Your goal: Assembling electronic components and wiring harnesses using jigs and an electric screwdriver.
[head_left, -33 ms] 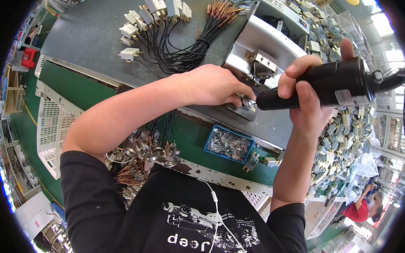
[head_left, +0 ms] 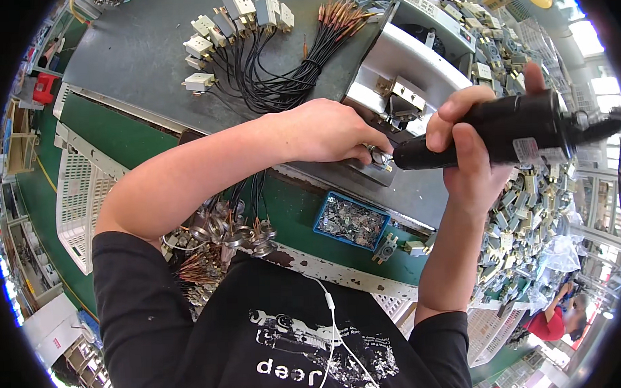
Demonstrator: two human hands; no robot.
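Observation:
My right hand (head_left: 469,137) is wrapped round a black electric screwdriver (head_left: 523,125), held nearly level with its tapered nose pointing left. My left hand (head_left: 325,133) is closed, thumb and fingertips pinching a small shiny metal piece (head_left: 379,157) right at the screwdriver's nose. Fingers partly cover that piece, so its exact kind is unclear. Beneath it lies a dark metal block on the grey bench. Just beyond, a silver metal fixture (head_left: 415,57) carries a pale block-shaped connector (head_left: 407,95).
Black cables (head_left: 272,82) with pale connectors and copper-coloured ends lie bundled at the far left. Near me, a blue tray (head_left: 344,241) holds small metal pieces. Metal rings on cables (head_left: 240,234) hang by my left elbow. Grey-and-cream connectors (head_left: 520,214) pile up at right; a person in red (head_left: 549,324) is beyond.

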